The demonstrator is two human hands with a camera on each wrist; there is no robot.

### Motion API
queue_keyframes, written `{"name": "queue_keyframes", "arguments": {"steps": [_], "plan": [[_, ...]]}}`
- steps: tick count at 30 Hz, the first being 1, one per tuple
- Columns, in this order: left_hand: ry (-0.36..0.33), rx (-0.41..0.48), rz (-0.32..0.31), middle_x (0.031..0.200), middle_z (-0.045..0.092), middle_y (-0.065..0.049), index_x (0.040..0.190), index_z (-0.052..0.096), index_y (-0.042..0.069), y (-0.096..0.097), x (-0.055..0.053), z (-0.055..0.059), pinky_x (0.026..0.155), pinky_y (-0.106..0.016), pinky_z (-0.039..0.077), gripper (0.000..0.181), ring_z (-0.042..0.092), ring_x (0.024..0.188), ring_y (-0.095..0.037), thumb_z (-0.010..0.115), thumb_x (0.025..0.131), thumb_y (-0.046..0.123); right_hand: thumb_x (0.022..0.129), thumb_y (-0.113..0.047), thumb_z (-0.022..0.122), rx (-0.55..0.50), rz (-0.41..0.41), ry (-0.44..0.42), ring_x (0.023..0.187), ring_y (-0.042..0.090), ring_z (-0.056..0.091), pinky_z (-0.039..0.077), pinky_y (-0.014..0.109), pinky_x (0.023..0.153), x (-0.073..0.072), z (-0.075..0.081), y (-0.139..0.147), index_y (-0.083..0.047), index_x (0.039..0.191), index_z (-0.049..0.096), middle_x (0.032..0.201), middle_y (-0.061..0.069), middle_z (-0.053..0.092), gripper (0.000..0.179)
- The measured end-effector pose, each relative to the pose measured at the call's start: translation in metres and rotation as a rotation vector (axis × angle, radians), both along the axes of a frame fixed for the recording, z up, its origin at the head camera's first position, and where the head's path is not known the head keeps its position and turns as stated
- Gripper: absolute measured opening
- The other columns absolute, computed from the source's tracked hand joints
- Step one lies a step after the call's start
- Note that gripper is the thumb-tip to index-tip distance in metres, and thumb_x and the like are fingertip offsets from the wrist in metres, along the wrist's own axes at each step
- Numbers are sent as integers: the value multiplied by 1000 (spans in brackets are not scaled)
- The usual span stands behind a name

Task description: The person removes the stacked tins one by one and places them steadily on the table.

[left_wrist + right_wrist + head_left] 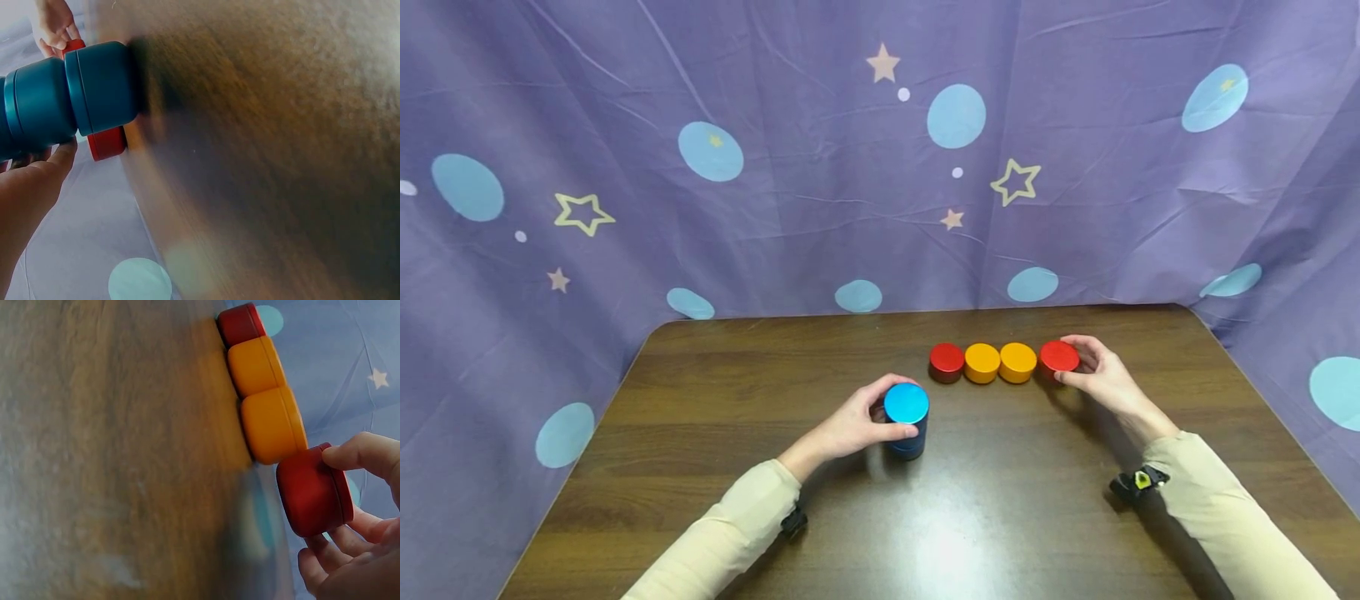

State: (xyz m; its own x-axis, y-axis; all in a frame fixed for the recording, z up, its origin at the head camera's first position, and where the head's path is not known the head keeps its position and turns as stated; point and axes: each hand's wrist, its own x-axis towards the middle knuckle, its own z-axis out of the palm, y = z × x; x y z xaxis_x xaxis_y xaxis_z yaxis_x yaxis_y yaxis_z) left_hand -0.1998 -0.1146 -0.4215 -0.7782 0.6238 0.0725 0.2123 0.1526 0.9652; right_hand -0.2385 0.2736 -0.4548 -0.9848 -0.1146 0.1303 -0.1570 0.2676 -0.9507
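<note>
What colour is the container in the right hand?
The container is red, clearest in the right wrist view.

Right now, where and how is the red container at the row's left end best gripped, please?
I'd probably pinch the red container by its round side wall, coming from the left: it stands upright, with an orange container close on its right.

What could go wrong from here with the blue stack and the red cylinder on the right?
1. The left hand grips the blue stack above its bottom cylinder; if the pieces aren't joined, that one might shift or drop.
2. The right hand holds the red cylinder close beside an orange cylinder; a sideways nudge could push it out of line.
</note>
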Motion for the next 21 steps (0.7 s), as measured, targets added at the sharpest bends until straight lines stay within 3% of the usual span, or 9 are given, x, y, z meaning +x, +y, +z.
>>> {"name": "queue_keyframes", "arguments": {"steps": [6, 10, 21], "plan": [[7, 0, 1, 120, 57, -12, 133, 48, -1, 0, 0, -1, 91, -31, 49, 55, 57, 106, -23, 74, 85, 5, 83, 6, 67, 38, -18, -26, 93, -3, 54, 44, 12, 79, -5, -5, 2, 14, 133, 39, 123, 32, 50, 58], [8, 4, -2, 120, 57, -12, 132, 48, -1, 0, 0, -2, 91, -32, 49, 55, 57, 106, -22, 74, 85, 6, 84, 2, 67, 60, -22, -55, 95, -5, 52, 42, 12, 82, -6, -7, 4, 13, 134, 38, 129, 35, 46, 58], [17, 5, 0, 120, 58, -11, 132, 48, -1, 0, 0, -2, 90, -31, 49, 55, 57, 105, -22, 75, 84, 6, 85, 1, 68, 23, 3, -71, 99, -6, 51, 42, 12, 85, -7, -13, 3, 11, 137, 37, 133, 34, 44, 61]]}}
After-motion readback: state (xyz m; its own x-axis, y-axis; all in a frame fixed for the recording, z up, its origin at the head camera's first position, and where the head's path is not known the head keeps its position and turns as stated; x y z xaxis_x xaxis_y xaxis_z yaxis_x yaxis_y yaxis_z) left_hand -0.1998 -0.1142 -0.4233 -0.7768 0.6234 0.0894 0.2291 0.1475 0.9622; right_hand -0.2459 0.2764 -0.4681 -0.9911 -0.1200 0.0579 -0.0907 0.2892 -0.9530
